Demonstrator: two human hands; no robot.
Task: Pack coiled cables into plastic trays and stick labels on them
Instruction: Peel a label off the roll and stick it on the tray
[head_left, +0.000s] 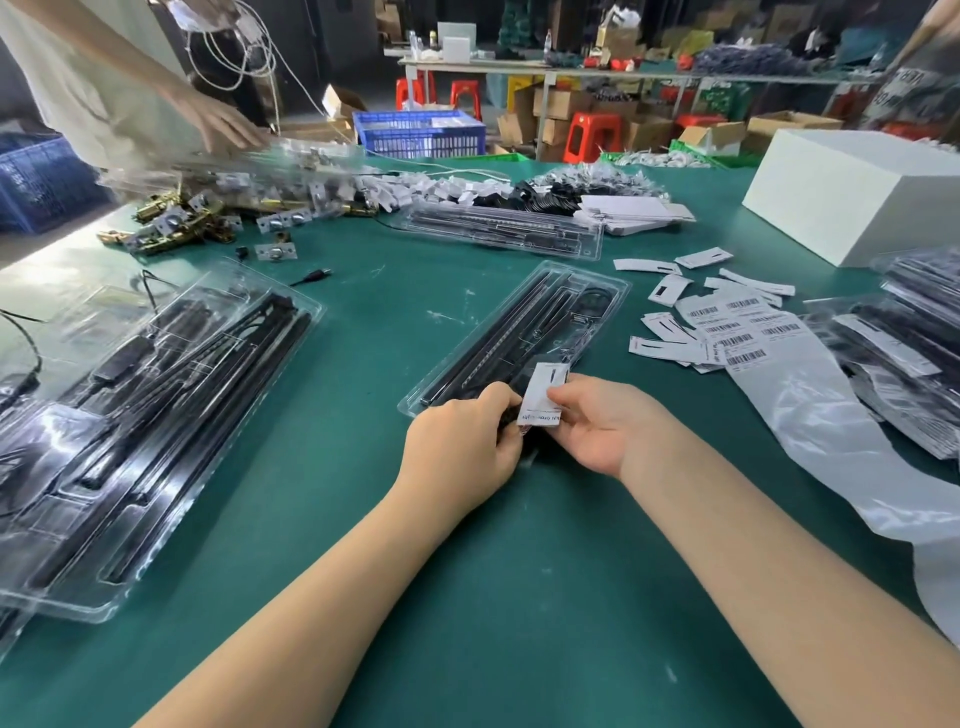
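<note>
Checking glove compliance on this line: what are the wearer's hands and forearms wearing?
Nothing visible: the left hand and right hand are bare, without gloves, rings or watch. Both forearms are bare to the frame's bottom edge; no sleeve shows.

Bare green table (467, 597) lies near; tray stack (130, 415) crowds left, labels (727, 332) right.

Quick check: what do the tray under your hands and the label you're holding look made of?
Tray: clear, glossy thin plastic, probably; black parts show through and its rim catches glare. Label: matte white paper, it seems, printed in black and flexing slightly between left hand and right hand.
</note>
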